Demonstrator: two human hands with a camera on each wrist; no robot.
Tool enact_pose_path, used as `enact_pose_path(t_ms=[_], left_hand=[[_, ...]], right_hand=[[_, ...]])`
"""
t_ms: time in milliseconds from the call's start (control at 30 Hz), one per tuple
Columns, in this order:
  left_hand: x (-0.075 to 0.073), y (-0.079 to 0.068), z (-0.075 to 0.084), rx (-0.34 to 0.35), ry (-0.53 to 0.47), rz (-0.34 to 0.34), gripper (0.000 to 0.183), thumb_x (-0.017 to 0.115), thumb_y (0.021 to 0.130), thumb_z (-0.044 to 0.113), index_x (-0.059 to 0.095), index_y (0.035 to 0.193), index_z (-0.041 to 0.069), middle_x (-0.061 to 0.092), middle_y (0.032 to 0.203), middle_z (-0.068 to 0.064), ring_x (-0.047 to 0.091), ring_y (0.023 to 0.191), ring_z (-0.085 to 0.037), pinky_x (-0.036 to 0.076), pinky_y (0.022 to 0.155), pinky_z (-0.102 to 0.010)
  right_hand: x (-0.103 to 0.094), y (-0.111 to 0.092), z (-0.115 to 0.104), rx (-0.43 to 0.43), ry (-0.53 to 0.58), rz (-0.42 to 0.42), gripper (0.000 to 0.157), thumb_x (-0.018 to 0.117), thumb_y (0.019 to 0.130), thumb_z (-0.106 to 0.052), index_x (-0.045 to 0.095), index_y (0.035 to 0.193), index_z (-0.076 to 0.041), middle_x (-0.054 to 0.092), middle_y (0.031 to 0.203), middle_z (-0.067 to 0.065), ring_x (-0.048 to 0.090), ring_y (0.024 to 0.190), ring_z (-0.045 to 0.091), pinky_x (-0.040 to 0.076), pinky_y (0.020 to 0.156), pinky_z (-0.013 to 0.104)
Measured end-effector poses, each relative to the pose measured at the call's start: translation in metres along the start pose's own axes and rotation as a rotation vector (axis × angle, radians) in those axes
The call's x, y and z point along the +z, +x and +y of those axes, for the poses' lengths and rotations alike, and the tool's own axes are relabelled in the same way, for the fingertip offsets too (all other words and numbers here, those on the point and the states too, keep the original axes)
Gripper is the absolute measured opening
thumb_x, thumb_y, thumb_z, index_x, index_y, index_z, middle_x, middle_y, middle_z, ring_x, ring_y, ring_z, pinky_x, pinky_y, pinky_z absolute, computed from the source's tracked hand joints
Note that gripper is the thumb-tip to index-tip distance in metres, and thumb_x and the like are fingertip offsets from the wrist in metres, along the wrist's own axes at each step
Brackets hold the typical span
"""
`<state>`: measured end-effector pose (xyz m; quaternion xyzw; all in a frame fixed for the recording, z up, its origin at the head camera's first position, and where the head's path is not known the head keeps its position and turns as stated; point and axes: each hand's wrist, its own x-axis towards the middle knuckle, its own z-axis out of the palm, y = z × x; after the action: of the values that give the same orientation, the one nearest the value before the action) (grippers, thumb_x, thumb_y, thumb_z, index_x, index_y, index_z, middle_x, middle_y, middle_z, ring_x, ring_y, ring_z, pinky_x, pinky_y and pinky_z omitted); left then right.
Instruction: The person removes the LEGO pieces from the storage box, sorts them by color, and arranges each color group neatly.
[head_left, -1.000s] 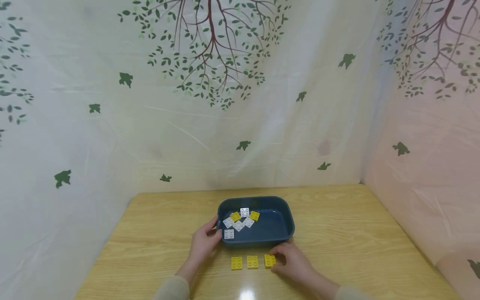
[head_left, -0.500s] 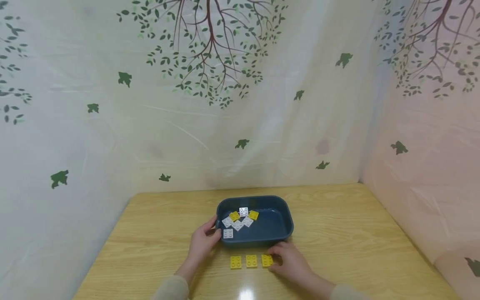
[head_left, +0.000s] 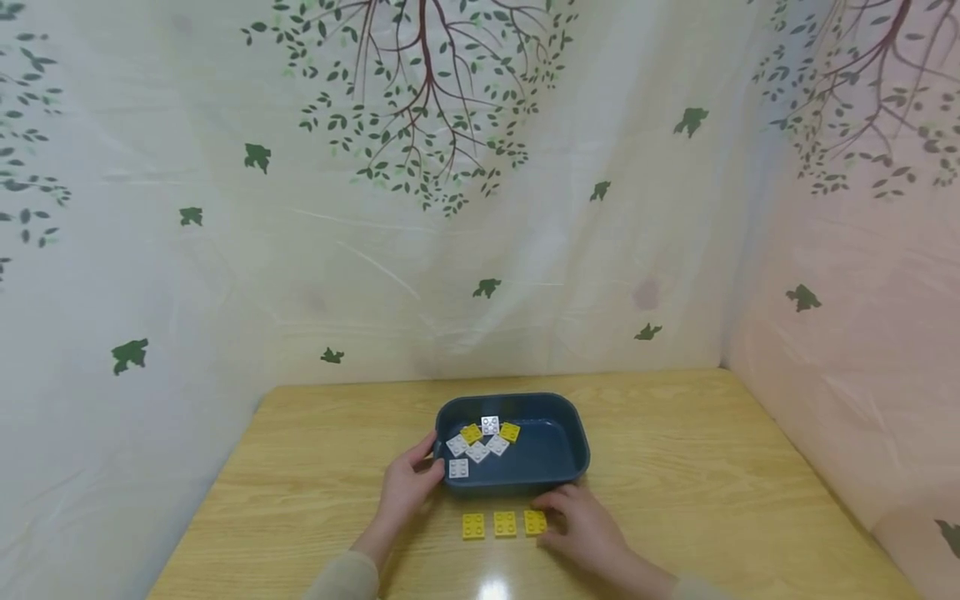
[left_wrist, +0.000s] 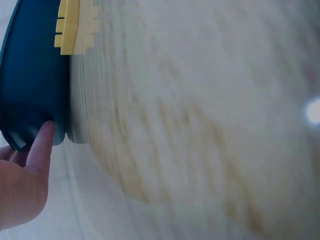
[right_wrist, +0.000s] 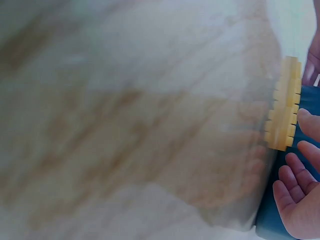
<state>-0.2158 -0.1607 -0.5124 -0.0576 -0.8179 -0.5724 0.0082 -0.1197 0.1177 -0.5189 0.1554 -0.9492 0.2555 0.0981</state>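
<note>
A dark blue tray [head_left: 555, 482] rests on the table. My left hand [head_left: 408, 481] grips its left end, the thumb [left_wrist: 43, 145] against the near wall and the other fingers round the end. In front of the tray lie three yellow toy building bricks in a row: a left one [head_left: 473, 526], a middle one [head_left: 505, 524] and a right one [head_left: 534, 522]. My right hand [head_left: 585, 529] pinches the right brick, index finger at its far edge and thumb at its near edge. From the right wrist view the row [right_wrist: 284, 107] is seen edge-on beside the fingertips.
Inside the tray, towards its left, are two yellow bricks [head_left: 510, 432] and several white bricks [head_left: 477, 452]. The wooden table [head_left: 675, 442] meets a leaf-patterned sheet [head_left: 525, 333] at the back, and another sheet hangs along the right.
The right brick has slid a little left with my right hand, nearer the middle brick, and now sits straighter in the row. My left hand and the tray stay where they were.
</note>
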Motion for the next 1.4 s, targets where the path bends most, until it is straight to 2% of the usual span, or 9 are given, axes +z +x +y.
enact_pose_path(t_ms=[167, 300, 400, 533, 700, 867, 1167, 1400], left_hand=[[0.000, 0.002, 0.000, -0.004, 0.003, 0.001, 0.052, 0.068, 0.089, 0.008, 0.056, 0.140, 0.006, 0.056, 0.138, -0.020, 0.064, 0.110, -0.035, 0.052, 0.094, -0.045], [0.001, 0.004, 0.000, -0.001, 0.008, 0.001, 0.052, 0.068, 0.089, 0.009, 0.056, 0.140, 0.006, 0.056, 0.138, -0.020, 0.064, 0.110, -0.034, 0.053, 0.094, -0.045], [0.001, 0.005, 0.001, -0.001, 0.014, 0.004, 0.052, 0.068, 0.089, 0.009, 0.056, 0.140, 0.006, 0.056, 0.138, -0.020, 0.064, 0.110, -0.034, 0.053, 0.093, -0.045], [0.001, 0.007, 0.000, -0.002, 0.017, 0.008, 0.052, 0.068, 0.090, 0.009, 0.056, 0.140, 0.006, 0.056, 0.138, -0.020, 0.064, 0.110, -0.034, 0.053, 0.094, -0.045], [0.002, 0.009, -0.001, 0.001, 0.006, 0.008, 0.052, 0.068, 0.089, 0.009, 0.056, 0.139, 0.005, 0.056, 0.138, -0.020, 0.064, 0.110, -0.034, 0.053, 0.094, -0.045], [0.003, 0.011, -0.002, -0.005, 0.011, 0.003, 0.052, 0.068, 0.090, 0.010, 0.055, 0.140, 0.006, 0.055, 0.139, -0.020, 0.063, 0.111, -0.034, 0.053, 0.094, -0.045], [0.004, 0.014, 0.002, -0.036, 0.022, 0.008, 0.052, 0.067, 0.090, 0.010, 0.055, 0.141, 0.008, 0.054, 0.141, -0.018, 0.062, 0.113, -0.034, 0.052, 0.095, -0.044], [0.005, 0.014, 0.002, -0.015, 0.001, 0.011, 0.053, 0.067, 0.089, 0.008, 0.055, 0.140, 0.005, 0.054, 0.140, -0.020, 0.063, 0.111, -0.035, 0.053, 0.094, -0.044]], right_hand=[[-0.013, 0.001, -0.002, 0.024, 0.094, -0.002, 0.033, 0.084, 0.076, -0.021, 0.073, 0.106, -0.020, 0.063, 0.104, -0.012, 0.058, 0.099, 0.013, 0.051, 0.089, 0.041], [-0.025, 0.007, -0.004, -0.102, 0.131, 0.074, 0.032, 0.083, 0.076, -0.014, 0.073, 0.107, -0.014, 0.066, 0.102, -0.011, 0.059, 0.096, 0.013, 0.053, 0.086, 0.038], [-0.032, 0.016, -0.007, -0.159, 0.172, 0.116, 0.031, 0.083, 0.077, -0.011, 0.074, 0.106, -0.012, 0.068, 0.102, -0.009, 0.061, 0.094, 0.012, 0.054, 0.084, 0.035], [-0.039, 0.034, -0.009, -0.058, 0.260, 0.077, 0.030, 0.082, 0.080, -0.015, 0.073, 0.109, -0.014, 0.067, 0.105, -0.011, 0.062, 0.097, 0.010, 0.055, 0.086, 0.033], [-0.041, 0.056, -0.008, 0.074, 0.316, 0.019, 0.034, 0.080, 0.084, -0.023, 0.071, 0.116, -0.017, 0.067, 0.109, -0.011, 0.064, 0.101, 0.012, 0.054, 0.091, 0.039], [-0.036, 0.077, -0.003, 0.087, 0.351, -0.009, 0.040, 0.079, 0.084, -0.021, 0.067, 0.121, -0.011, 0.070, 0.109, -0.004, 0.065, 0.103, 0.020, 0.052, 0.094, 0.046], [-0.022, 0.114, 0.008, 0.170, 0.333, -0.029, 0.044, 0.079, 0.084, -0.014, 0.065, 0.125, -0.011, 0.069, 0.116, 0.004, 0.062, 0.112, 0.026, 0.049, 0.099, 0.047], [-0.011, 0.131, 0.016, 0.199, 0.362, -0.024, 0.047, 0.079, 0.083, -0.010, 0.064, 0.127, -0.006, 0.066, 0.123, 0.010, 0.061, 0.115, 0.030, 0.048, 0.100, 0.049]])
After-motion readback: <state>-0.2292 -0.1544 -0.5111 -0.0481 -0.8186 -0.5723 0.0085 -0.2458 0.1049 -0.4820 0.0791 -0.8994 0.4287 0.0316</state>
